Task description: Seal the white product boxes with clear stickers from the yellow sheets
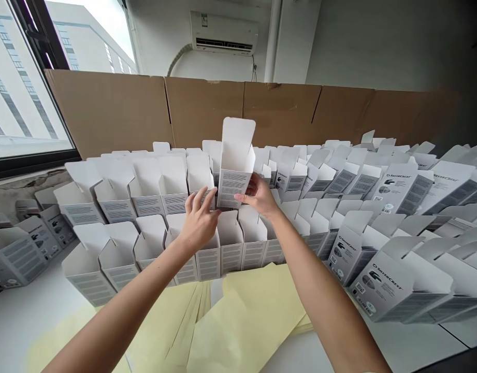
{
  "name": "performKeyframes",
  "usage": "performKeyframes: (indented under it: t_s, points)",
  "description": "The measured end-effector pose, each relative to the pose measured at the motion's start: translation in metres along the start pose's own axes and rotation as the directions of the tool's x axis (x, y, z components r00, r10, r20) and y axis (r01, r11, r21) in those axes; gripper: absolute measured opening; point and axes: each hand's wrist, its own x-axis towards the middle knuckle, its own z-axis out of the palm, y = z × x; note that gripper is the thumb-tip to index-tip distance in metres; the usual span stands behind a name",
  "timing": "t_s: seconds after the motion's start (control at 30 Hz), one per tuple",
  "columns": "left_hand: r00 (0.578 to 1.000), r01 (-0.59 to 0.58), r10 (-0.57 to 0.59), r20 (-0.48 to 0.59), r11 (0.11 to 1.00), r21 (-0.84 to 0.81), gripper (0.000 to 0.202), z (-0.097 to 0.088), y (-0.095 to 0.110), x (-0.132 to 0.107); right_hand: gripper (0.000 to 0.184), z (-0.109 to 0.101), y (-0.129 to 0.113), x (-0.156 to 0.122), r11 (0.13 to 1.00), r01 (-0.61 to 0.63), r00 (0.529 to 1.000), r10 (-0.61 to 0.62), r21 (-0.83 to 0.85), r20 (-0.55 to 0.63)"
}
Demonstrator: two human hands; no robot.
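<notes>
Far left on my feed I've got a window (20,77) with a pale building beyond it, and below that, on the white counter (20,321), open-flapped cartons (16,254) lie on their sides. Behind them, brown cardboard sheets (110,116) stand along the back. Moving in, the left hand (199,220) is closed at the fingertips on the lower left edge of an upright white carton (234,189), raised just above the standing rows, flaps up. Above, an air conditioner (225,33) sits on the wall. Below the hands, yellow sheets (246,316) lie on the counter. The right hand (259,194) grips the same carton from the other side, so it's pinched between both. From here, I'd say light pressure at the edges is best, so the thin card stays square and the flaps clear the neighbouring boxes. Farther right, printed cartons (401,280) lie in rows, running out of frame. The hands hide part of the carton's lower end, its back is out of sight, the forearms cover some yellow sheets, and the small print is too fine to read.
</notes>
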Motion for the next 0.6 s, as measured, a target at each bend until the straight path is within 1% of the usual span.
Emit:
performKeyframes:
  t_s: [0.13,0.27,0.43,0.6]
  points:
    - [1.0,-0.01,0.009,-0.028,0.999,-0.044,0.023,0.0,-0.004,-0.005,0.063,0.0,0.007,0.004,0.998,-0.059,0.994,0.058,0.002,0.088]
    - [1.0,0.008,-0.01,-0.03,0.999,-0.052,0.027,0.003,-0.005,-0.01,0.063,-0.003,0.016,0.008,0.991,-0.123,0.978,0.129,-0.045,0.164]
    - [1.0,0.026,-0.026,0.003,0.997,-0.07,0.03,0.004,-0.003,-0.012,0.065,-0.005,0.023,0.013,0.971,-0.206,0.951,0.229,-0.123,0.21]
    - [0.998,0.043,-0.04,0.049,0.997,-0.064,0.032,0.003,-0.002,-0.013,0.061,-0.007,0.021,0.017,0.945,-0.23,0.926,0.286,-0.233,0.245]
